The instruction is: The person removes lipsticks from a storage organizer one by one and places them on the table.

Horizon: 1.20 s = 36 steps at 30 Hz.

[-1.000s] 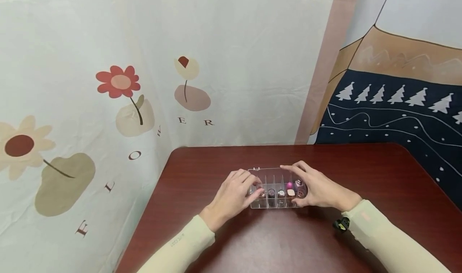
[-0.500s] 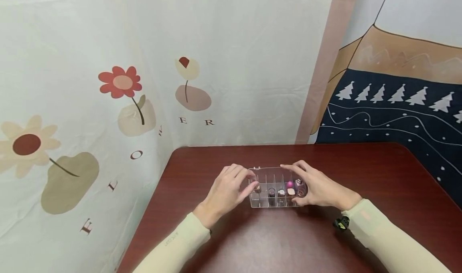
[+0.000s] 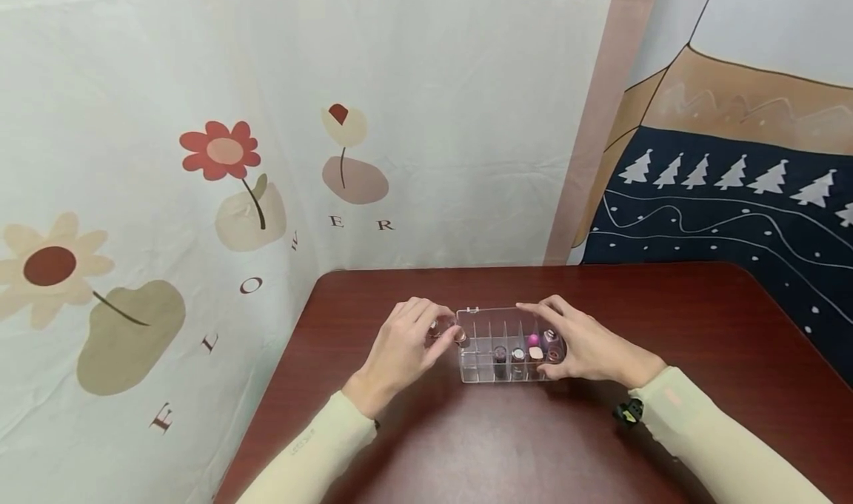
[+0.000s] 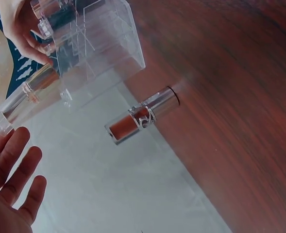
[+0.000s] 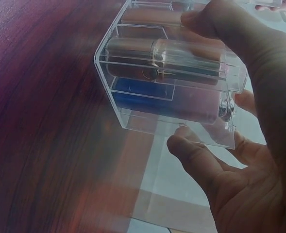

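Note:
A clear divided organizer (image 3: 476,347) stands on the table with several cosmetic tubes in its right-hand compartments. My right hand (image 3: 586,345) grips its right end, thumb in front and fingers behind, as the right wrist view also shows. With thumb and fingertips, my left hand (image 3: 400,345) pinches a clear lip gloss tube (image 4: 31,92) with a gold-coloured part, just off the organizer's left side. Near it, a second lip gloss tube (image 4: 143,114) with orange-red content stands on the table, mostly hidden behind my left fingers in the head view.
The organizer's tubes include one with a round pink top (image 3: 534,340) and a dark one (image 3: 500,360). A reddish-brown wooden table (image 3: 506,437) lies below. Behind it hang a flower-printed cloth (image 3: 453,156) and a dark tree-printed cloth (image 3: 706,223).
My left hand has drawn back leftward from the organizer, bringing the lip gloss tube out of a left compartment. My right hand has stayed on the organizer's right end.

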Available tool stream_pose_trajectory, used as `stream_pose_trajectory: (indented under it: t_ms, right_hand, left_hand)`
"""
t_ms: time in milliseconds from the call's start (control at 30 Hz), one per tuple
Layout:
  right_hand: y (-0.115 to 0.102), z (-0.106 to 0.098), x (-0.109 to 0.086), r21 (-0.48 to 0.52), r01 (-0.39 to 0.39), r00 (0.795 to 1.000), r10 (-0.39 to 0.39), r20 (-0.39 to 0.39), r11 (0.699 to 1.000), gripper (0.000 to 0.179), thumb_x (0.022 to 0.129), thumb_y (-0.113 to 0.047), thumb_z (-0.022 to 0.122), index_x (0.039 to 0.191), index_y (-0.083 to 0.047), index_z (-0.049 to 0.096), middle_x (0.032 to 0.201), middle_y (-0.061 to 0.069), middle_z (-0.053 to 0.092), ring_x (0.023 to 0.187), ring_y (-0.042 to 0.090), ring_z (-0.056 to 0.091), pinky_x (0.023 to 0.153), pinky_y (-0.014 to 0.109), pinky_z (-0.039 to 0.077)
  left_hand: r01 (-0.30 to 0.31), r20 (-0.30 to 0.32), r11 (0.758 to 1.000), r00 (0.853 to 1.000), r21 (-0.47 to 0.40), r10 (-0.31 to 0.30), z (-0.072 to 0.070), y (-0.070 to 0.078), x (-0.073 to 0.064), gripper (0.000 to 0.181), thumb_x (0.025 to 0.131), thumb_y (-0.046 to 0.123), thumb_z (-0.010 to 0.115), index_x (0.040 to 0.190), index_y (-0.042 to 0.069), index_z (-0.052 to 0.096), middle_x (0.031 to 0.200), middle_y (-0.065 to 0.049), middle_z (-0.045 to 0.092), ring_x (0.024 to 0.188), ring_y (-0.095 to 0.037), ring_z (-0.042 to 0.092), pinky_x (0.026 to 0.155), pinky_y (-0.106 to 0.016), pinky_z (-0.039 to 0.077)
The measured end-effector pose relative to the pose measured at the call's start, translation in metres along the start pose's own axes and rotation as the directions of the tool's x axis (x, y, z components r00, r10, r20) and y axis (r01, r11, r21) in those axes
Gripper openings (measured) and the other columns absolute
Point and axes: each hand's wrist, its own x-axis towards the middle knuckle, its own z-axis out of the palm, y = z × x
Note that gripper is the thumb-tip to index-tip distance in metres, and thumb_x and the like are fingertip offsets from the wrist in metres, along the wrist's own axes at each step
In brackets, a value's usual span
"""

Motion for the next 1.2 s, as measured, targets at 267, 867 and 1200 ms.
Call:
stream_pose_trajectory:
  t_ms: [267, 867, 1200]
  right_hand:
    - [0.000, 0.000, 0.001, -0.021, -0.003, 1.000, 0.003, 0.003, 1.000, 0.112, 0.079, -0.034, 0.109, 0.175, -0.029, 0.051, 0.146, 0.008, 0.064, 0.119, 0.019, 0.069, 0.098, 0.049, 0.070]
    - [-0.001, 0.002, 0.001, -0.035, -0.019, 1.000, 0.019, -0.005, 0.999, 0.115, 0.078, -0.031, 0.109, 0.176, -0.029, 0.049, 0.147, 0.006, 0.063, 0.118, 0.019, 0.069, 0.100, 0.047, 0.070]
    - [0.001, 0.002, 0.000, -0.040, 0.021, 1.000, -0.022, -0.017, 0.999, 0.112, 0.079, -0.031, 0.108, 0.175, -0.026, 0.051, 0.145, 0.008, 0.064, 0.117, 0.017, 0.070, 0.095, 0.042, 0.069]
  left_hand:
    - [0.020, -0.009, 1.000, 1.000, -0.016, -0.020, -0.006, -0.007, -0.004, 0.019, 0.102, 0.018, 0.089, 0.115, 0.014, 0.077, 0.102, 0.002, 0.078, 0.091, -0.017, 0.070, 0.084, -0.035, 0.060]
    - [0.093, 0.023, 0.996, 0.995, 0.007, -0.093, -0.008, -0.033, -0.035, 0.019, 0.098, 0.012, 0.090, 0.112, 0.012, 0.078, 0.102, 0.001, 0.078, 0.094, -0.019, 0.075, 0.082, -0.035, 0.066]
    - [0.143, 0.066, 0.989, 0.987, 0.039, -0.146, -0.007, -0.046, -0.048, 0.017, 0.099, 0.013, 0.090, 0.111, 0.013, 0.077, 0.101, 0.000, 0.078, 0.091, -0.020, 0.076, 0.078, -0.036, 0.067]
